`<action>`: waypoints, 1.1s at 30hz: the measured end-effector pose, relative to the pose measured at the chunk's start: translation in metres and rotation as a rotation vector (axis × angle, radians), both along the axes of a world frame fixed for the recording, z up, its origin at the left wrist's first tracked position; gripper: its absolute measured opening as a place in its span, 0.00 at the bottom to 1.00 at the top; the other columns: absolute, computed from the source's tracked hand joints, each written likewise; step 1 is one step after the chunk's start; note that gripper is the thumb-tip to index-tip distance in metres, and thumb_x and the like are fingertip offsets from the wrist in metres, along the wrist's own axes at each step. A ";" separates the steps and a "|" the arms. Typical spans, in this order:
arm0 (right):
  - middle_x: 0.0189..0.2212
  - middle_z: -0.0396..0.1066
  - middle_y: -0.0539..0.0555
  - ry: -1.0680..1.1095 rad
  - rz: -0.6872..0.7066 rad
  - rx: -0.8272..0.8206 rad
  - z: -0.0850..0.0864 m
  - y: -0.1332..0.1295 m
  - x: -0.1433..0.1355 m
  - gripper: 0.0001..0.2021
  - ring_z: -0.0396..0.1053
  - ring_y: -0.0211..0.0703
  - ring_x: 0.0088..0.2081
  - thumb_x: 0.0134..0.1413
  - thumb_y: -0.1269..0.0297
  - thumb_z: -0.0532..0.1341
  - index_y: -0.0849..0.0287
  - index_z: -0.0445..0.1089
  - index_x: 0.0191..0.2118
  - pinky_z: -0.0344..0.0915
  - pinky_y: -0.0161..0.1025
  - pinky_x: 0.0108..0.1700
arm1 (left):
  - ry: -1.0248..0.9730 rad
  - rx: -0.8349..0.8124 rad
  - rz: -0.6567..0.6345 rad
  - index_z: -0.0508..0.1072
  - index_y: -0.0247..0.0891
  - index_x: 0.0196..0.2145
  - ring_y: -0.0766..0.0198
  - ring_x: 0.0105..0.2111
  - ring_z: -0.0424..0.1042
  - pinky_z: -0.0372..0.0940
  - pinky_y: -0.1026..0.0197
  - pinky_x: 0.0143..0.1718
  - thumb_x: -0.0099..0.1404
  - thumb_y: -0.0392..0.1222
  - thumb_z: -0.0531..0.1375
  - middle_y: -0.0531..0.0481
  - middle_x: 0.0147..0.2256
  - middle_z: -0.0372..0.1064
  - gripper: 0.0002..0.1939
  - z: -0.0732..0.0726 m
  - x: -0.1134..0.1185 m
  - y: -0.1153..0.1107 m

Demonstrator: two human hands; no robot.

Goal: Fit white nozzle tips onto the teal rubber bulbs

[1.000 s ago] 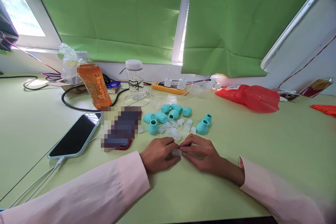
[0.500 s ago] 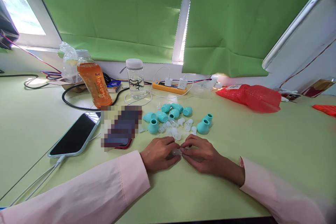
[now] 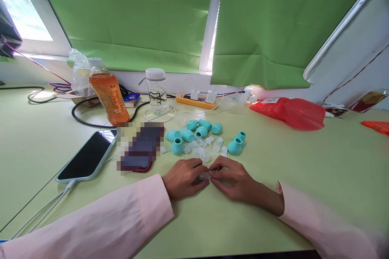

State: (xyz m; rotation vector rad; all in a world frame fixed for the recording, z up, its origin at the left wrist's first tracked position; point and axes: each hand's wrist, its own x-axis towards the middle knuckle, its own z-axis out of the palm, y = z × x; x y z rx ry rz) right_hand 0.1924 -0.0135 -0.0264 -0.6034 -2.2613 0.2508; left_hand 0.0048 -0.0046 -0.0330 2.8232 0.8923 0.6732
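Observation:
My left hand [image 3: 186,179] rests low over the table with its fingers closed on a small translucent piece [image 3: 204,175]. From the right, my right hand [image 3: 232,178] meets it, its fingertips pinched at the right end of the same piece. Just beyond the hands lies a loose group of clear plastic parts [image 3: 202,153]. Several turquoise bulb-shaped pieces lie behind and beside them, one upright at the left [image 3: 177,146] and one at the right [image 3: 234,147] with its opening up.
A phone [image 3: 86,157] with a charging cable lies at the left, beside a partly blurred dark phone [image 3: 141,149]. Behind stand an orange drink bottle [image 3: 111,97], a clear jar [image 3: 157,95] and an orange power strip [image 3: 196,102]. A red plastic bag [image 3: 291,112] lies back right.
The fingers of my right hand have shifted very slightly at the piece. Everything else looks the same.

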 end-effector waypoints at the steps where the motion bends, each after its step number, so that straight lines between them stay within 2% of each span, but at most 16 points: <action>1: 0.28 0.66 0.53 0.005 -0.003 -0.005 0.000 0.000 0.000 0.05 0.65 0.36 0.30 0.47 0.73 0.57 0.58 0.67 0.31 0.64 0.34 0.30 | -0.001 0.002 0.000 0.69 0.35 0.38 0.65 0.29 0.66 0.60 0.65 0.28 0.59 0.42 0.52 0.48 0.30 0.67 0.11 0.000 0.000 0.000; 28: 0.29 0.65 0.54 0.019 -0.001 -0.126 -0.004 0.001 0.000 0.03 0.64 0.36 0.31 0.46 0.74 0.58 0.60 0.67 0.27 0.64 0.35 0.31 | -0.039 0.059 -0.030 0.68 0.35 0.36 0.65 0.28 0.66 0.60 0.66 0.27 0.59 0.41 0.52 0.48 0.29 0.67 0.09 -0.004 0.000 0.002; 31: 0.30 0.65 0.54 0.052 -0.004 -0.120 -0.001 0.000 -0.002 0.05 0.65 0.37 0.31 0.46 0.74 0.58 0.60 0.68 0.30 0.65 0.36 0.31 | -0.041 0.051 -0.024 0.68 0.35 0.34 0.65 0.28 0.66 0.60 0.66 0.26 0.58 0.41 0.53 0.49 0.28 0.66 0.09 -0.003 0.000 0.002; 33: 0.30 0.66 0.54 0.114 -0.010 -0.041 0.004 -0.002 -0.002 0.10 0.65 0.38 0.32 0.45 0.76 0.57 0.59 0.68 0.35 0.65 0.38 0.32 | -0.047 0.043 -0.014 0.68 0.34 0.33 0.66 0.27 0.66 0.60 0.66 0.26 0.58 0.41 0.53 0.48 0.27 0.66 0.09 -0.002 0.000 0.002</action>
